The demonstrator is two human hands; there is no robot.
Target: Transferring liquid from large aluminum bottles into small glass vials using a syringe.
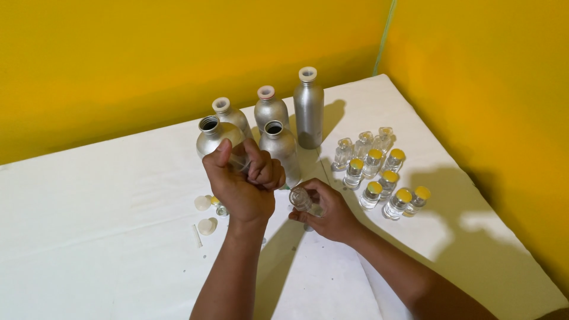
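Two bare hands work above a white table (106, 249) set into a corner of bright yellow walls (148, 53). The left hand (240, 184) is clenched around a small clear tube-like piece, perhaps a dropper or syringe; only a sliver of it shows between thumb and fingers, so I cannot say exactly what it is. The right hand (332, 216) pinches a small clear glass vial (301, 200) by its body, mouth tilted toward the left hand, uncapped.

By my judgement, the step in hand is filling: liquid is being carried between the metal bottles and this vial. The next move would call for lining the tip up with the narrow vial mouth and keeping the vial steady, since the opening is small.

Behind the hands stand five aluminium bottles (308, 109); the two nearest are open (208, 124), the three behind carry pale stoppers. To the right sits a cluster of vials: those nearer wear yellow caps (374, 187), while a few at the back (363, 142) look uncapped. Two loose white caps (206, 226) and a thin white stick lie near the left wrist.

A white cloth or sheet covers the surface, slightly creased, with hard shadows falling to the right.
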